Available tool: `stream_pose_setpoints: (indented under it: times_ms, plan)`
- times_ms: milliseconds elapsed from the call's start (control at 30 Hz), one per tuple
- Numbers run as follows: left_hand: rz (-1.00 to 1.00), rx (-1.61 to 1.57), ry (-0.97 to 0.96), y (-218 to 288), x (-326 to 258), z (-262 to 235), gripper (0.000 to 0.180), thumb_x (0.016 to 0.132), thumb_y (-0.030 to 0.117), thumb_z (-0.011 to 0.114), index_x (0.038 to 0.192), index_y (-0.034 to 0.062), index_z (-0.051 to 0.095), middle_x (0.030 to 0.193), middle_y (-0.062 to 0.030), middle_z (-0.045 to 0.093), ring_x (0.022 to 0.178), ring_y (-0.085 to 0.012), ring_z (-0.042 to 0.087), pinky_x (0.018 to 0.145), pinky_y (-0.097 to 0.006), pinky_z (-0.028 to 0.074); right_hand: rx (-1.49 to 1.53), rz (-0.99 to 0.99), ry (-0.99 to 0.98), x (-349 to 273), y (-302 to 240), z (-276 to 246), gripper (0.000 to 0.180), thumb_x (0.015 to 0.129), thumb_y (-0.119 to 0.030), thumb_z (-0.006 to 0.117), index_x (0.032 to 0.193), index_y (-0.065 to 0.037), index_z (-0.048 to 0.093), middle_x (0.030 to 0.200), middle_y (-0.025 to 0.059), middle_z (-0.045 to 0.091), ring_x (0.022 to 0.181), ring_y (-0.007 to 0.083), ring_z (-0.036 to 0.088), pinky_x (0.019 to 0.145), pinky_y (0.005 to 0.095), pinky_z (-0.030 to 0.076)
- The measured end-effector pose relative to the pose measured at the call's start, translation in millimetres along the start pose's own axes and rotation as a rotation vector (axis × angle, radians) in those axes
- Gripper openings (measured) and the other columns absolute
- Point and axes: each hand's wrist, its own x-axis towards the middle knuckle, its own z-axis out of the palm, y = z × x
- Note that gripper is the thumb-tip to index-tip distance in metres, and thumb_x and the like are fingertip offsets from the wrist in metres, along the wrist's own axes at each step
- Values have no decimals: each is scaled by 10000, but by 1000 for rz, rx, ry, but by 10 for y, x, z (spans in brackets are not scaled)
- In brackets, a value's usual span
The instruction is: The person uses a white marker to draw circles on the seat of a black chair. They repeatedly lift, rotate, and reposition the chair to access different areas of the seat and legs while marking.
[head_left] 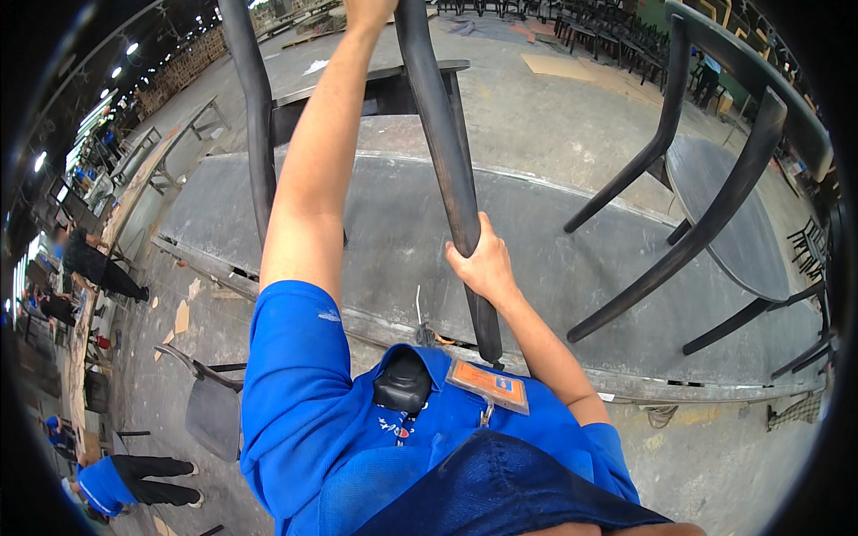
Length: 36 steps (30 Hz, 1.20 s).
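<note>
- The person's right hand (483,265) is wrapping its fingers (462,259) tightly around a dark chair leg (444,152), near the leg's lower end.
- The left hand (368,11) is reaching up to the far end of the same dark chair (375,89), at the top edge of the view; its fingers are cut off there, so how far they are closing cannot be told.
- The chair is being held over the grey worktop (384,232), its two long legs running towards the person; whether it is touching the worktop cannot be told.
- A second dark chair (724,205) is lying tilted on the worktop's right side, well apart from both hands.
- An orange badge (490,386) is hanging on the person's blue shirt (304,402).
- Far left, other people (98,268) are standing on the floor.
</note>
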Motion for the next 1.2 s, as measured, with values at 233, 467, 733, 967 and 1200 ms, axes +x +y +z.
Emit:
stream_pose_setpoints:
  times_ms: [233, 467, 733, 967, 1200]
  plan:
    - [-120, 144, -259, 242, -608, -370, 656, 708, 196, 750, 1265, 35, 443, 1163, -195, 556, 1064, -328, 540, 914, -390, 421, 13, 31, -18, 76, -19, 17, 596, 752, -262, 675, 1208, 38, 435, 865, 268, 647, 868, 420, 646, 785, 461, 497]
    - [-284, 26, -355, 289, -835, -579, 654, 710, 184, 760, 1254, 36, 428, 1176, -188, 551, 1131, -305, 515, 950, -385, 398, 10, 25, 7, 116, -20, 76, 532, 751, -243, 684, 1163, 18, 473, 837, 230, 641, 821, 378, 659, 742, 422, 501]
    - [-356, -56, -117, 114, -633, -346, 479, 744, 182, 756, 1113, 7, 505, 969, -84, 553, 904, -193, 510, 815, -324, 430, 10, 74, -11, 86, -75, 81, 479, 749, -237, 680, 1130, -19, 489, 802, 210, 637, 787, 377, 655, 722, 427, 494]
    - [7, 370, -230, 325, -961, -457, 435, 739, 252, 765, 1091, 113, 551, 961, -89, 618, 927, -308, 591, 794, -393, 475, 16, 40, -1, 126, -127, 73, 520, 748, -244, 681, 1159, -4, 473, 821, 210, 654, 804, 365, 666, 735, 420, 506]
    - [153, 726, 68, -95, -926, -1624, 353, 740, 150, 737, 1064, 143, 597, 948, -36, 628, 885, -243, 562, 801, -359, 450, 49, 37, -3, 190, -124, 123, 413, 753, -218, 686, 1064, -11, 508, 763, 174, 636, 716, 312, 657, 690, 393, 499]
